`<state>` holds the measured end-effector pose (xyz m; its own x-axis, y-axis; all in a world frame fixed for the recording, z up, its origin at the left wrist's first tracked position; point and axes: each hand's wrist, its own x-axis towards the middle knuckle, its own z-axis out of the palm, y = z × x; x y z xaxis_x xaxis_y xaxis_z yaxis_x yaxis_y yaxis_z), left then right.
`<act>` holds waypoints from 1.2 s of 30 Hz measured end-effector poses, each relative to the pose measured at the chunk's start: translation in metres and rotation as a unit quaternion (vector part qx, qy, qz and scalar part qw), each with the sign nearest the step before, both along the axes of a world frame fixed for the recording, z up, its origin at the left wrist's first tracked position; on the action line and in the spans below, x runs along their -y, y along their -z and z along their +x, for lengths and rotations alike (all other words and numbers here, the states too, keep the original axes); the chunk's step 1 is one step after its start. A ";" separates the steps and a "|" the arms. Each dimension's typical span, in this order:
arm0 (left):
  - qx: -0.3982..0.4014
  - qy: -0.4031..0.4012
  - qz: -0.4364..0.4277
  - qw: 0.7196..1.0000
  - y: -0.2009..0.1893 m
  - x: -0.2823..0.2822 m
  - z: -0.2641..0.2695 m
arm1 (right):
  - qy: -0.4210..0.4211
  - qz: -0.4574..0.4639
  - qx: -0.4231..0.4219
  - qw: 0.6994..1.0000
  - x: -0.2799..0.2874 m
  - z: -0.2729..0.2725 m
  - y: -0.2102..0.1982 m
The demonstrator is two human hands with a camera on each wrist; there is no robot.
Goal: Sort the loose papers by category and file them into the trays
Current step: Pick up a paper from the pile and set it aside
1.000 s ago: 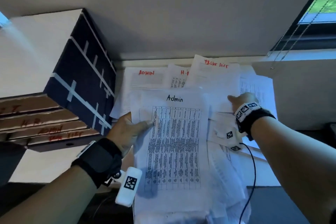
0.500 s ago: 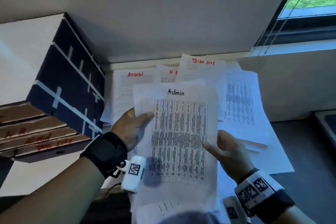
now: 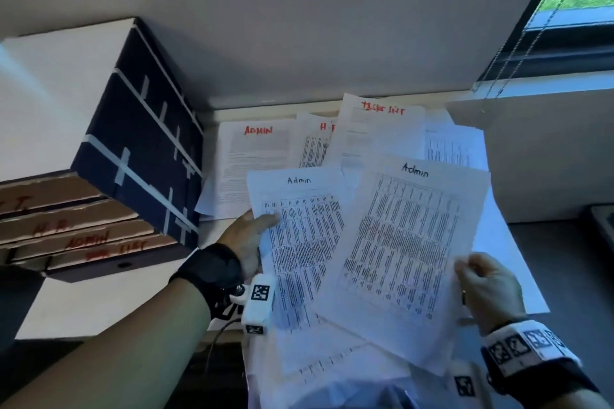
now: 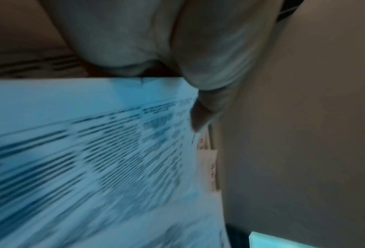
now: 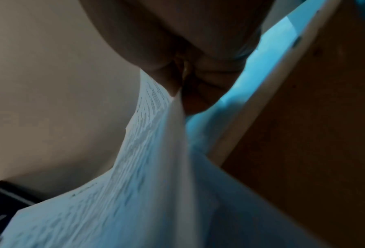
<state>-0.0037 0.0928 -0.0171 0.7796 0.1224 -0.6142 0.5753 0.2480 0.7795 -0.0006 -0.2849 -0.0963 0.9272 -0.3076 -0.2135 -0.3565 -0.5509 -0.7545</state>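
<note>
Two printed sheets headed "Admin" are held above the desk. My left hand (image 3: 251, 236) grips the left sheet (image 3: 302, 242) by its left edge, thumb on top (image 4: 198, 107). My right hand (image 3: 485, 282) pinches the right sheet (image 3: 405, 242) at its lower right edge; the right wrist view shows the pinch (image 5: 177, 83) up close. The right sheet overlaps the left one. More loose papers lie behind, marked in red "ADMIN" (image 3: 257, 156), "H.R" (image 3: 315, 143) and "Task list" (image 3: 378, 129). Stacked cardboard trays (image 3: 83, 229) with red labels stand at the left.
A dark blue box with white tape (image 3: 143, 149) sits on top of the trays. A wall runs behind the desk, with a window and blind cord (image 3: 518, 53) at the upper right. More white sheets (image 3: 505, 242) spread under my right hand.
My right hand came back from the far papers, took the top Admin sheet and drew it rightward off the stack, uncovering a second Admin sheet in my left hand.
</note>
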 end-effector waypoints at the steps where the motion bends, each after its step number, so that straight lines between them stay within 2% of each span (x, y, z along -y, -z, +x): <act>1: -0.015 0.025 0.034 0.999 0.004 0.002 -0.005 | -0.015 0.010 -0.032 0.999 0.000 -0.001 0.003; 3: -0.022 0.122 0.145 0.982 0.023 0.000 -0.013 | -0.048 0.049 -0.082 0.994 -0.004 -0.005 0.010; 5: -0.025 0.186 0.221 0.957 0.029 0.005 -0.021 | -0.075 0.044 -0.065 0.994 -0.012 -0.011 0.006; 7: -0.022 0.151 0.201 0.968 0.034 0.008 -0.023 | -0.079 0.060 -0.029 0.995 -0.018 -0.012 -0.005; 11: -0.011 0.089 0.099 0.991 0.037 0.011 -0.020 | -0.084 0.145 -0.026 0.986 -0.031 -0.004 -0.023; 13: 0.033 0.113 0.072 0.990 0.032 0.017 -0.017 | -0.125 0.130 -0.011 0.984 -0.044 0.003 -0.030; 15: 0.062 0.155 0.085 0.982 0.027 0.027 -0.016 | -0.171 0.113 -0.005 0.979 -0.054 0.013 -0.029; 17: 0.074 0.157 0.119 0.978 0.026 0.032 -0.014 | -0.196 0.131 -0.032 0.971 -0.063 0.021 -0.023; 19: 0.079 0.154 0.140 0.975 0.026 0.028 -0.011 | -0.195 0.112 -0.028 0.974 -0.067 0.025 -0.018; 21: 0.093 0.203 0.180 0.958 0.015 0.023 -0.012 | -0.150 0.092 0.002 0.984 -0.068 0.025 -0.023; 23: 0.135 0.250 0.180 0.942 0.001 0.018 -0.017 | -0.128 0.160 0.037 0.978 -0.068 0.023 -0.035; 25: 0.165 0.269 0.144 0.938 -0.018 0.017 -0.020 | -0.181 0.242 0.049 0.952 -0.071 0.019 -0.046; 27: 0.177 0.262 0.138 0.939 -0.026 0.021 -0.018 | -0.213 0.272 0.034 0.938 -0.076 0.014 -0.048; 30: 0.147 0.159 0.096 0.971 -0.018 0.026 -0.013 | -0.207 0.240 0.047 0.947 -0.092 0.012 -0.047; 32: 0.121 0.110 0.132 0.978 -0.005 0.028 -0.006 | -0.173 0.191 0.053 0.965 -0.098 0.013 -0.053; 34: 0.107 0.074 0.155 0.979 0.004 0.030 0.003 | -0.156 0.209 0.022 0.965 -0.092 0.011 -0.051; 36: 0.109 0.071 0.165 0.978 0.003 0.035 0.013 | -0.154 0.217 -0.028 0.963 -0.081 0.003 -0.044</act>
